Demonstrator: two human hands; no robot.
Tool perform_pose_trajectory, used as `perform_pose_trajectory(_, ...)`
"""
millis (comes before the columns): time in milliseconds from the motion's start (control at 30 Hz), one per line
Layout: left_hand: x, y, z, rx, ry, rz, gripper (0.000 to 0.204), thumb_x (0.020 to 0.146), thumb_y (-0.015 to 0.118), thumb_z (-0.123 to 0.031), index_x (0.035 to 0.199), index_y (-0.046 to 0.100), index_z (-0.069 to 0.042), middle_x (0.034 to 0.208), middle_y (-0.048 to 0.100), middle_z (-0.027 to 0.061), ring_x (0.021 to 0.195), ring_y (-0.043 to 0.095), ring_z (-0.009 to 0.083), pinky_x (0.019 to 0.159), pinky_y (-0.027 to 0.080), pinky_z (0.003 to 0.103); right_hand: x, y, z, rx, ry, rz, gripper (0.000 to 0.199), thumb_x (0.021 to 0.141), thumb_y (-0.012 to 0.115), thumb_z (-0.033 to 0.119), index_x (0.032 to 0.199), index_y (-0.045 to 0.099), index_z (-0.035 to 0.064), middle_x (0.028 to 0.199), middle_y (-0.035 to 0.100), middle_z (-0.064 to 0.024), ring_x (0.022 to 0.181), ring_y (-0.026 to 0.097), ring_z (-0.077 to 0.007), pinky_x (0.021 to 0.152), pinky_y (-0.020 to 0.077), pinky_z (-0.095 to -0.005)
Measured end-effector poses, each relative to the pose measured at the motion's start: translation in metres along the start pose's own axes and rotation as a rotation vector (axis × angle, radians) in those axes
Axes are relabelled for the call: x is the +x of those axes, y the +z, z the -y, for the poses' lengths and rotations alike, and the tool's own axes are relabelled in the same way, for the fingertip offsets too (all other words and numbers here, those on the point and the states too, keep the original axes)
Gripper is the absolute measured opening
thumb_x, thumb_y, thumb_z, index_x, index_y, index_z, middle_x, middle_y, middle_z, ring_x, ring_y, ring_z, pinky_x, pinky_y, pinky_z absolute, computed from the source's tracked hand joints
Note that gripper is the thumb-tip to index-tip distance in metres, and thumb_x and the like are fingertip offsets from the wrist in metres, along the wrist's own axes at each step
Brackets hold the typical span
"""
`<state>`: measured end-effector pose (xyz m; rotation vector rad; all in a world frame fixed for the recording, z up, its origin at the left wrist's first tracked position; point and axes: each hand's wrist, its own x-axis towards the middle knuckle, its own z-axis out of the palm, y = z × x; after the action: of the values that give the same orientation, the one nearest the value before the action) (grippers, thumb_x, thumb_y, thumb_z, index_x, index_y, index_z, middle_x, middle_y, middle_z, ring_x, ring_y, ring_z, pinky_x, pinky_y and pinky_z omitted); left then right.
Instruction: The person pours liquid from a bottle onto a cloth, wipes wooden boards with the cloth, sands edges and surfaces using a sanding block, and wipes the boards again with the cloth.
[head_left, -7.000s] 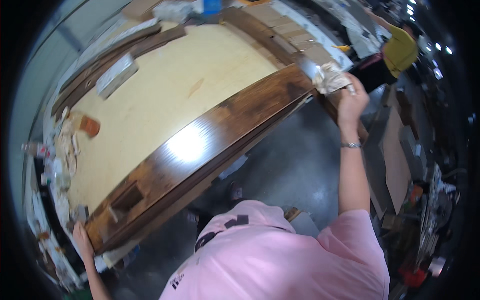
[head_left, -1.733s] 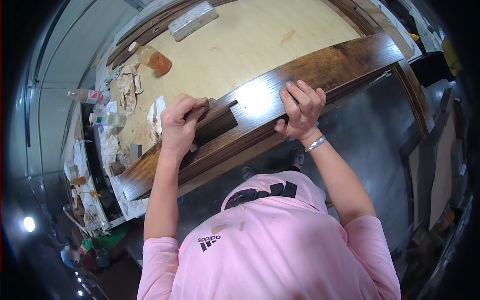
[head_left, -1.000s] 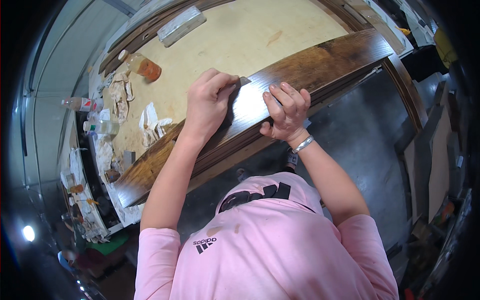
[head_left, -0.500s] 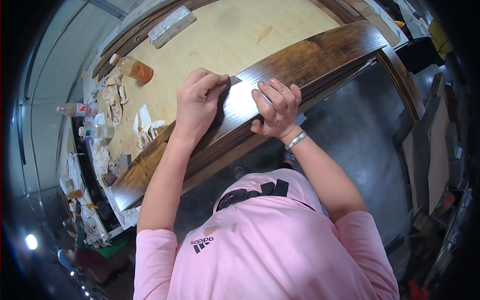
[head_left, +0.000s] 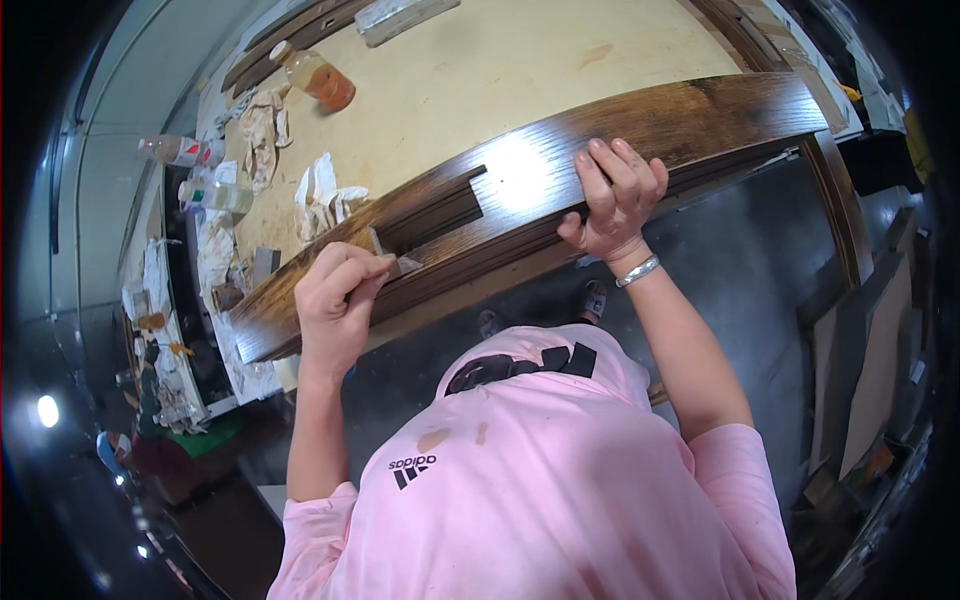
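A long stained brown wooden board (head_left: 690, 118) with glossy grain lies across the front of the table. A long rectangular cut-out (head_left: 435, 212) opens in it left of the middle. My left hand (head_left: 335, 300) is at the near edge by the left end of this cut-out. Thumb and fingers pinch a small thin grey piece (head_left: 406, 266), perhaps folded sandpaper, against the wood. My right hand (head_left: 615, 200) grips the board right of the cut-out, fingers over the top face and thumb at the near edge.
On the pale tabletop (head_left: 480, 80) are a bottle of orange liquid (head_left: 325, 82), a wrapped block (head_left: 400, 18) and crumpled cloths (head_left: 322, 195). Two more bottles, one clear (head_left: 215, 196), stand at the left. Flat panels (head_left: 870, 340) lean at the right.
My left hand has moved with the grey piece toward me and left, from the far side to the near edge, uncovering the cut-out. My right hand has shifted right along the board.
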<state>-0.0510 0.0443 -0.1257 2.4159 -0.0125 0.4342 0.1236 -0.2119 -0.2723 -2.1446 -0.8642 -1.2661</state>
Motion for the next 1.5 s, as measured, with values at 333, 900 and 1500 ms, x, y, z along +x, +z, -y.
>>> perform_pose_trajectory(333, -0.013, 0.009, 0.005, 0.000, -0.019, -0.090, 0.017, 0.078, 0.069, 0.013, 0.092, 0.071, 0.003, 0.081, 0.063, 0.0099, 0.073, 0.062, 0.0204, 0.065, 0.048, 0.029, 0.002, -0.001, 0.004, 0.034, 0.030, 0.027, 0.050, 0.093, 0.042, 0.050, 0.124, 0.064, 0.0180, 0.130, 0.059, -0.0026, 0.128, 0.046, -0.0228, 0.115, 0.0209, -0.0459)
perform_pose_trajectory(900, -0.010, 0.009, 0.012, 0.033, 0.084, -0.078, 0.018, 0.078, 0.069, 0.014, 0.092, 0.071, 0.003, 0.081, 0.061, 0.0084, 0.072, 0.060, 0.0180, 0.064, 0.046, 0.027, 0.002, -0.008, 0.003, 0.036, 0.052, 0.078, 0.051, 0.092, 0.045, 0.052, 0.126, 0.064, 0.0179, 0.131, 0.059, -0.0030, 0.129, 0.047, -0.0230, 0.117, 0.0189, -0.0457)
perform_pose_trajectory(1500, -0.012, 0.025, 0.000, -0.101, 0.138, -0.119, 0.019, 0.078, 0.071, 0.008, 0.094, 0.072, -0.002, 0.084, 0.064, 0.0099, 0.077, 0.062, 0.0254, 0.066, 0.049, 0.033, 0.008, -0.019, -0.001, -0.048, -0.034, 0.043, 0.053, 0.095, 0.042, 0.049, 0.129, 0.061, 0.0128, 0.131, 0.060, -0.0075, 0.125, 0.053, -0.0269, 0.111, 0.0275, -0.0484)
